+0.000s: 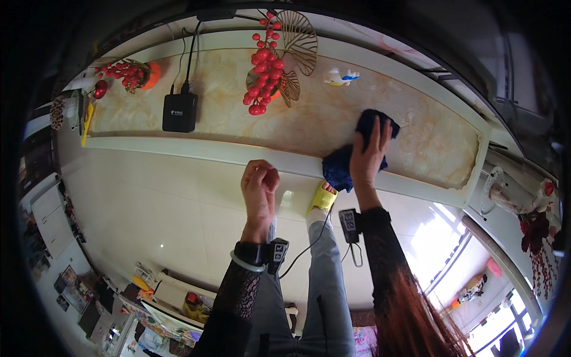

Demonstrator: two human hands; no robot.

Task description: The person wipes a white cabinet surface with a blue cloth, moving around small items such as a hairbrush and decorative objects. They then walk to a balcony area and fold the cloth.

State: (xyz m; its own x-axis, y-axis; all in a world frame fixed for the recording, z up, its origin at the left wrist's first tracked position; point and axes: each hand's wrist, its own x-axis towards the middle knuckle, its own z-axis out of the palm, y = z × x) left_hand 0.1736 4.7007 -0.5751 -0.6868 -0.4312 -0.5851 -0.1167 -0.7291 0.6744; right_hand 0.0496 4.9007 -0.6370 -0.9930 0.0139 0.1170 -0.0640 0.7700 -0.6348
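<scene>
My right hand (370, 154) lies on a crumpled dark blue cloth (340, 167), fingers stretched over its far part. This cloth rests on the marble-patterned top (303, 129) of a long white-edged TV cabinet, and its near end hangs over the front edge. To the left, my left hand (260, 187) is held in front of the cabinet with its fingers curled in, and nothing shows in it. A small white and blue figurine (341, 77) stands beyond the cloth, toward the back.
A black set-top box (179, 112) with cables sits left on the cabinet. Artificial red berries (263, 73) with golden leaves stand mid-back, near an orange pot (152, 76). The television (450, 76) overhangs the rear. A thin cable (308, 250) hangs between my wrists.
</scene>
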